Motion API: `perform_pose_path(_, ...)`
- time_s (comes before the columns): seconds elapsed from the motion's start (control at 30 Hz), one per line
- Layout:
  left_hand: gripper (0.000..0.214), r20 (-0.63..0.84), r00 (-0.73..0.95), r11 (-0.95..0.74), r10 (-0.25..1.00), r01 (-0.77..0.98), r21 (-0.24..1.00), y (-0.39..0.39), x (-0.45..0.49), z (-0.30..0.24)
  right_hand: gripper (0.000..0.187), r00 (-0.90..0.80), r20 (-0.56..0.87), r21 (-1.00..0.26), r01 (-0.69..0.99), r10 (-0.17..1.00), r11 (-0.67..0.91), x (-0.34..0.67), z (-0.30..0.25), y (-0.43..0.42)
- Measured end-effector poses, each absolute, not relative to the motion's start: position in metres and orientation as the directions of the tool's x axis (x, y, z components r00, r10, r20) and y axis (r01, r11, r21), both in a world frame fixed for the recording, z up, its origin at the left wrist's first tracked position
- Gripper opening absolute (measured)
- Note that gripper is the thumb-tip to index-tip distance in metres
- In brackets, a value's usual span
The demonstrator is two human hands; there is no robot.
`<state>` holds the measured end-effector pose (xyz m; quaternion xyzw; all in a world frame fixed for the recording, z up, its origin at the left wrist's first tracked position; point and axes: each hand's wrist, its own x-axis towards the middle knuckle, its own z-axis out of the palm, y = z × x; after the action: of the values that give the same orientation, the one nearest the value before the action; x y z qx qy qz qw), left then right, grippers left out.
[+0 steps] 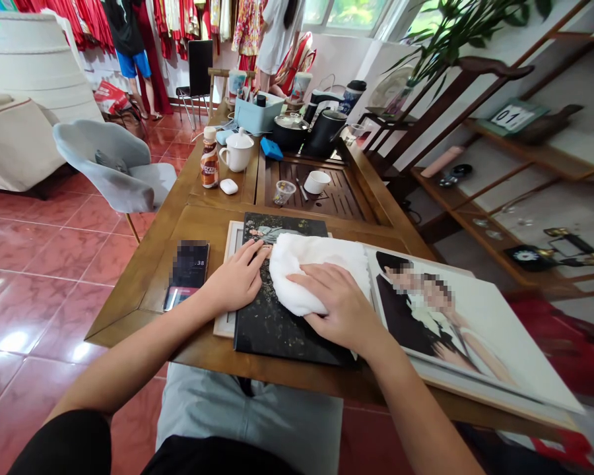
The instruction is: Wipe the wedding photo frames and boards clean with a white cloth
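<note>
A dark photo panel [287, 333] lies in front of me on top of a light-coloured frame [224, 326]. My left hand [240, 277] rests on the panel's left edge, its fingers stretched out. With my right hand [334, 300] I hold a white towel [321, 254], bunched up and pressed against the panel's surface. The towel hides much of the upper right of the panel. Right of the towel lies a large framed photo [485, 316] of two people, one in dark clothing. A phone [188, 270] with its screen lit is left of my left hand.
The wooden table [148, 297] carries a coffee bottle [210, 158], a lidded white mug [237, 150], a white earbud case [228, 187], a plastic cup [284, 192], a small white cup [317, 182] and a black kettle [325, 132]. A grey chair [113, 165] stands left; shelves [534, 155] line the right.
</note>
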<state>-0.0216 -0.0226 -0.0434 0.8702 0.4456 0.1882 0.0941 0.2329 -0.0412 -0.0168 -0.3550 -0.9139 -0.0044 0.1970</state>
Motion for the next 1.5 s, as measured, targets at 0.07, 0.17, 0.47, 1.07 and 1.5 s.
perform_pose_path(0.07,0.054,0.242,0.531,-0.583,0.812,0.742,0.331,-0.023,-0.022,-0.044,0.052,-0.678,0.374,-0.114,0.643,0.633,0.757,0.234,-0.018,-0.048)
perform_pose_path(0.17,0.054,0.243,0.527,-0.58,0.815,0.74,0.341,-0.023,-0.022,-0.044,0.054,-0.692,0.378,-0.113,0.625,0.615,0.772,0.236,-0.017,-0.061)
perform_pose_path(0.47,0.055,0.231,0.525,-0.573,0.819,0.742,0.348,-0.022,-0.021,-0.044,0.051,-0.735,0.386,-0.141,0.55,0.557,0.823,0.236,-0.01,-0.092)
perform_pose_path(1.07,0.053,0.235,0.533,-0.583,0.813,0.745,0.324,-0.023,-0.022,-0.042,0.06,-0.671,0.369,-0.101,0.659,0.643,0.745,0.229,-0.019,-0.047)
perform_pose_path(1.5,0.054,0.24,0.529,-0.581,0.814,0.743,0.333,-0.024,-0.02,-0.04,0.059,-0.677,0.397,-0.081,0.646,0.619,0.759,0.232,-0.021,-0.073)
